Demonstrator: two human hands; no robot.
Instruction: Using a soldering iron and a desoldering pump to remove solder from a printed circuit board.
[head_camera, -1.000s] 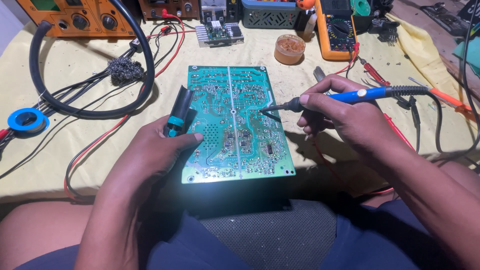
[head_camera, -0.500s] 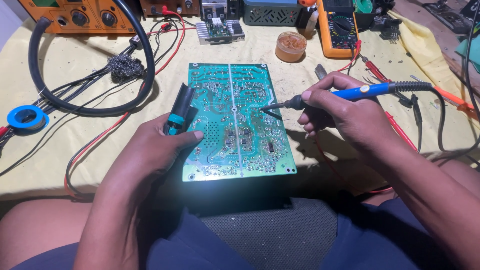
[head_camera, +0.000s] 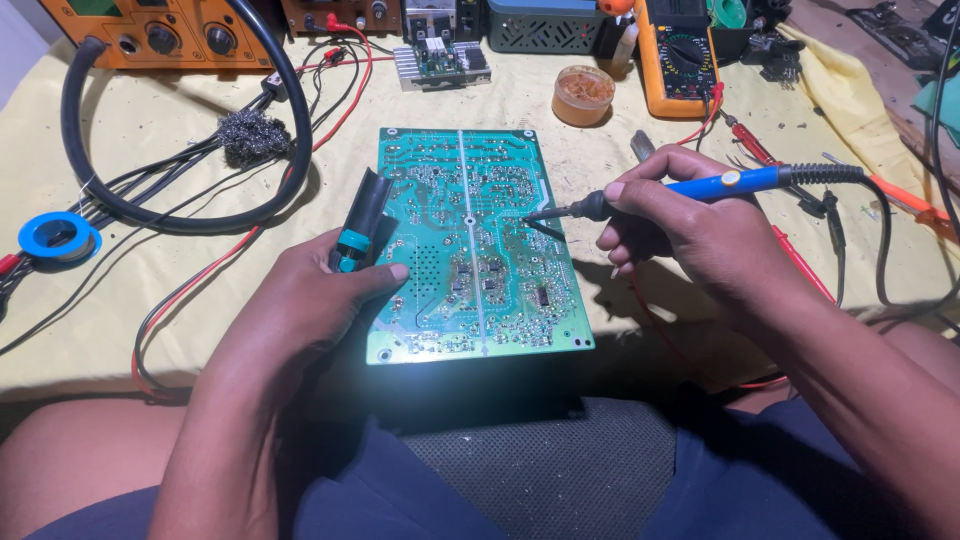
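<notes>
We see the right hand (head_camera: 690, 235) gripping a blue soldering iron (head_camera: 700, 188), tip on green circuit board (head_camera: 470, 240); left hand (head_camera: 310, 300) clutches desoldering pump (head_camera: 358, 228) at board's left edge (lingering heat prob. lifts pads).

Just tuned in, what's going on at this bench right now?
A person sits at a yellow-covered table with a green circuit board lying solder side up. The right hand holds a blue-handled soldering iron, its tip touching the board near the middle. The left hand grips a black and teal tool at the board's left edge.
</notes>
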